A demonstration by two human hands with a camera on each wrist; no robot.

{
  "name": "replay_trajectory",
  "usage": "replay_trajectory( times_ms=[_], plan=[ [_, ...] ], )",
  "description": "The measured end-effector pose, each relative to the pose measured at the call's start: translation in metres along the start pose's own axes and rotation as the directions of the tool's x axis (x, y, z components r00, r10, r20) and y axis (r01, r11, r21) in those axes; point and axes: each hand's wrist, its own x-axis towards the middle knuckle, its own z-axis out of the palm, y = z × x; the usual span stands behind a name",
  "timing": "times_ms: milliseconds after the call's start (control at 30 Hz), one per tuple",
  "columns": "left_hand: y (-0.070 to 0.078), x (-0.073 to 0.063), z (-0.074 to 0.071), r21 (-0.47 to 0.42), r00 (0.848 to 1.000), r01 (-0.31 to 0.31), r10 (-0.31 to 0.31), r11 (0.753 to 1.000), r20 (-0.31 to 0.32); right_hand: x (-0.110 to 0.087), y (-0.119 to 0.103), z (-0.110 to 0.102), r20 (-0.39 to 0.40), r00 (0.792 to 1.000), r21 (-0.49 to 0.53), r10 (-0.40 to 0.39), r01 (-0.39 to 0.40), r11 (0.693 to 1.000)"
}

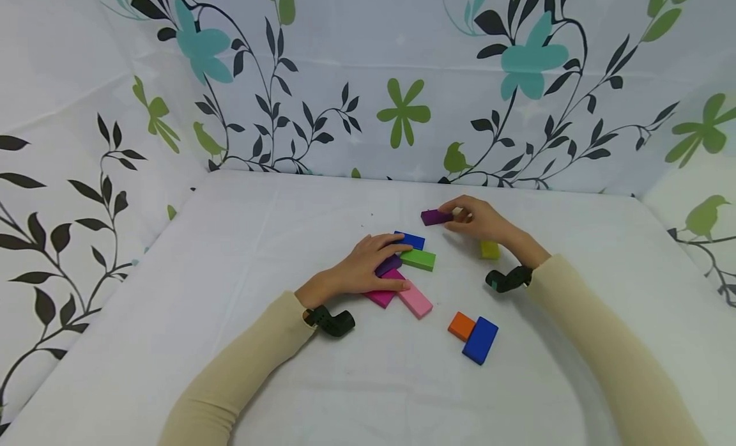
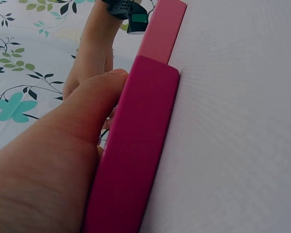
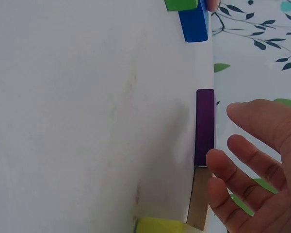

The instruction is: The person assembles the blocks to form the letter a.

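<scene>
My left hand point(image 1: 368, 265) rests spread over a cluster of blocks in the head view. Its fingers reach the blue block point(image 1: 413, 241) and the lime green block point(image 1: 418, 259). The thumb lies over the magenta block point(image 2: 131, 145) and the pink block point(image 1: 416, 300), which overlap. Partly under the palm shows a dark purple block point(image 1: 388, 264). At the back, my right hand point(image 1: 474, 217) hovers by a plum-purple block point(image 3: 205, 127), fingers loosely bent and apart, fingertips close above it. A brown block point(image 3: 199, 196) sits end to end with the purple one.
A yellow block point(image 1: 490, 250) lies below the right wrist. Nearer the front, an orange block point(image 1: 462, 326) touches a dark blue block point(image 1: 480, 340). Patterned cloth point(image 1: 356, 82) hangs behind the white table point(image 1: 368, 395). Each wrist wears a black camera band.
</scene>
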Motion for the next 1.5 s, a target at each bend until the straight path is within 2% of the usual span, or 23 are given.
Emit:
replay_trajectory(
  times_ms=[733, 1100, 1500],
  plan=[
    [-0.001, 0.0, 0.001, -0.001, 1.0, -0.003, 0.003, 1.0, -0.01, -0.03, -0.018, 0.01, 0.03, 0.99, 0.034, -0.14, 0.139, 0.99],
    [-0.002, 0.001, 0.001, 0.007, 1.0, 0.002, -0.001, 1.0, -0.011, -0.045, -0.022, 0.012, 0.077, 0.984, 0.02, -0.159, 0.158, 0.987],
    [-0.002, 0.001, 0.002, 0.006, 1.0, 0.011, -0.011, 1.0, -0.002, -0.06, -0.024, 0.015, 0.167, 0.97, 0.079, -0.178, 0.167, 0.983]
  ],
)
